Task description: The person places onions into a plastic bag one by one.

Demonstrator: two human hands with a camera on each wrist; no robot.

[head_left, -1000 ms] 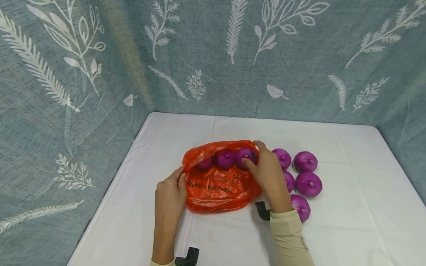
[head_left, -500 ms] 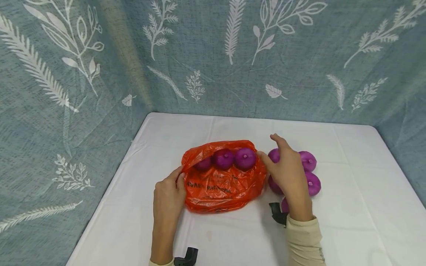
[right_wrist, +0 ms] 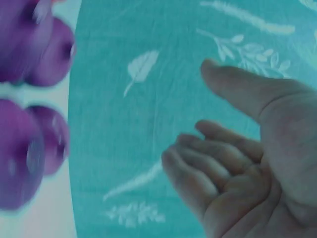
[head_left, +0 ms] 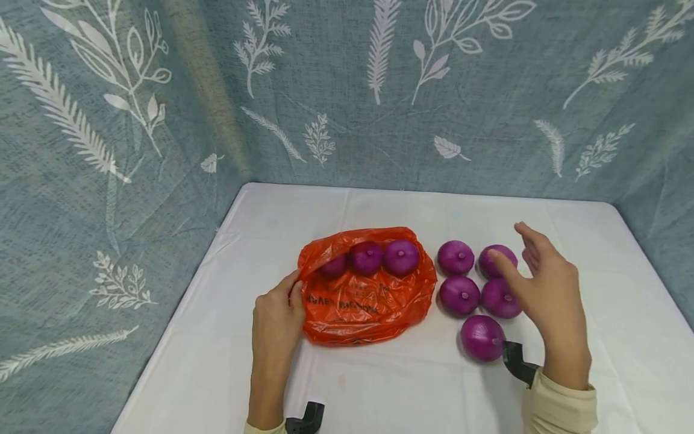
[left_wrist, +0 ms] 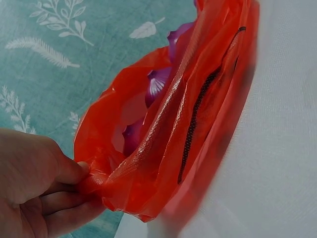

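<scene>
An orange-red plastic bag point(head_left: 363, 307) with dark printing lies on the table, its mouth partly spread. Three purple onions point(head_left: 400, 258) show in that mouth, the leftmost half covered by the plastic. At the bag's left edge my left hand point(head_left: 278, 319) pinches the rim between thumb and fingers; the left wrist view shows the plastic point(left_wrist: 96, 181) caught there. My right hand point(head_left: 550, 295) is raised at the right of the loose onions point(head_left: 459, 295), fingers loosely bent and thumb apart. Nothing lies in its palm point(right_wrist: 242, 198) in the right wrist view.
Several loose onions stand in a cluster between the bag and my right hand, one of them point(head_left: 482, 338) nearer the front. A white cloth point(head_left: 379, 392) covers the table. Blue-green leaf-patterned curtains point(head_left: 347, 157) hang behind and at the sides.
My right hand has left the rightmost onion in the bag and swung right, past the loose onions, which are uncovered now. The left hand has stayed at the bag's rim.
</scene>
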